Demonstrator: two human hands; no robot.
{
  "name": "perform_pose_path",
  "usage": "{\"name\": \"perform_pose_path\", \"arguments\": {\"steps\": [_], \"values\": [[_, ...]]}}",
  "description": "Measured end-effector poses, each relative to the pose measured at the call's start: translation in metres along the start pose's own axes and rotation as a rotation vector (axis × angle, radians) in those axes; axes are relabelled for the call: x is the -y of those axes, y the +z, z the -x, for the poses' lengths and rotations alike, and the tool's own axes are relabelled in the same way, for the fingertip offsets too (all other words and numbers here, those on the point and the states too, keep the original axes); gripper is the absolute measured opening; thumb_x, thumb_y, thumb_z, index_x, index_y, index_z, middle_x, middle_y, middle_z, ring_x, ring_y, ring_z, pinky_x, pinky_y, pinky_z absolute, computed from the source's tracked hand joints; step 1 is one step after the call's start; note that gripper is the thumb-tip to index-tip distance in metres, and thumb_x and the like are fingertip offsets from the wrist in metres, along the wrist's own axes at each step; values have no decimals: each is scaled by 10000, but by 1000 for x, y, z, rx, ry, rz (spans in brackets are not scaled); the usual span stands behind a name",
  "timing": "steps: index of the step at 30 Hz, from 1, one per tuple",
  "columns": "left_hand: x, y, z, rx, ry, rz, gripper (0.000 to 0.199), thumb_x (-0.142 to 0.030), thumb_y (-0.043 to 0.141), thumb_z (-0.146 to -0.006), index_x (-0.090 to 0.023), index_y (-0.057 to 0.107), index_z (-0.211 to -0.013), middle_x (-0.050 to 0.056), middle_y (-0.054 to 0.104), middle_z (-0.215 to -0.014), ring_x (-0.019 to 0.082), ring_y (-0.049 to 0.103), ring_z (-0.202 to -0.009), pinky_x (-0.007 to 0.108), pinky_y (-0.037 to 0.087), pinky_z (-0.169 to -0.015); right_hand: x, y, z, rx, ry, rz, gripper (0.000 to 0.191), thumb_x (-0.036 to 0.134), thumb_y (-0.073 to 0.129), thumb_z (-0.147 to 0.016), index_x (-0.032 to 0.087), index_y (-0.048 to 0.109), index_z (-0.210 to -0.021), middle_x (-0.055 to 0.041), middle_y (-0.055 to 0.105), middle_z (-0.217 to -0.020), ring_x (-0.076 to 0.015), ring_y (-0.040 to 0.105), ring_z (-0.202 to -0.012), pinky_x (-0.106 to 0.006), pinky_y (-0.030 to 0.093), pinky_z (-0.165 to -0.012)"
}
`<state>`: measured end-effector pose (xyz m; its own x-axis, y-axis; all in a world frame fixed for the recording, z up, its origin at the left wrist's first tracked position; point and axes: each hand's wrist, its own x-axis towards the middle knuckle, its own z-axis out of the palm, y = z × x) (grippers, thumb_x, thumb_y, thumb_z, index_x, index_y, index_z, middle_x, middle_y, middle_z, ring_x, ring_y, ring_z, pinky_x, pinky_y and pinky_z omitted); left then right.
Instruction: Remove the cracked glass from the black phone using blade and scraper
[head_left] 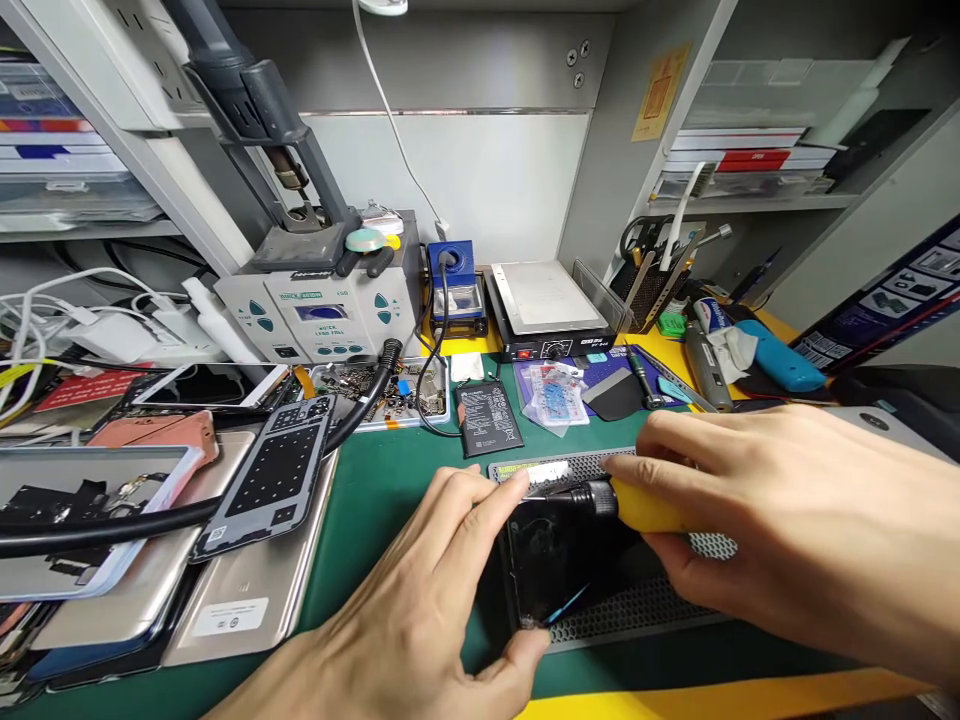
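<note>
A black phone-sized panel [566, 560] lies on a perforated grey mat [630, 615] in front of me. My left hand [442, 580] rests at its left side, fingertips at the upper left corner and thumb at the lower left corner, holding it. My right hand [720, 500] grips a yellow bottle [649, 507] with a black cap and a thin nozzle. The bottle lies nearly level, its nozzle pointing left along the panel's upper edge, close to my left fingertips. Whether the nozzle tip touches the panel is hard to tell.
Phone shells [262, 480] and a thick black hose [97, 535] crowd the left. Behind stand a hot-air station [322, 310], a blue soldering unit [454, 280] and a flat heating plate [547, 300]. A battery [489, 418] lies beyond the mat.
</note>
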<state>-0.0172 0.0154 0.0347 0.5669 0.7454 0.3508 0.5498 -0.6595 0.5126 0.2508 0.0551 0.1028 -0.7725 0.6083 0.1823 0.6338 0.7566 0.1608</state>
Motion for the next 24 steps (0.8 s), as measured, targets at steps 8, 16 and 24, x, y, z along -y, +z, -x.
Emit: {"name": "perform_pose_path", "arguments": {"steps": [8,16,24], "values": [[0,0,3,-13,1,-12,769,-149,634,-806,-120,315,-1505,120,501,-1302,192,485,-1254,287,452,-1111,0,-10,-8,50,-28,68,138,164,585,-728,260,638,-811,-10,544,-668,-196,488,-498,-357,226,-472],[1,1,1,0,-1,-35,762,-134,625,-804,-114,323,-1504,124,497,-1307,194,480,-1269,293,439,-1131,-2,-17,-8,50,-29,114,100,163,594,-700,254,618,-732,-22,522,-640,-203,495,-490,-351,230,-466],[4,3,1,3,7,-52,757,-165,635,-806,-108,335,-1499,125,497,-1313,196,473,-1280,285,432,-1135,-5,-18,-7,70,-13,117,112,167,591,-684,258,627,-739,-16,521,-636,-196,500,-470,-348,217,-460]]}}
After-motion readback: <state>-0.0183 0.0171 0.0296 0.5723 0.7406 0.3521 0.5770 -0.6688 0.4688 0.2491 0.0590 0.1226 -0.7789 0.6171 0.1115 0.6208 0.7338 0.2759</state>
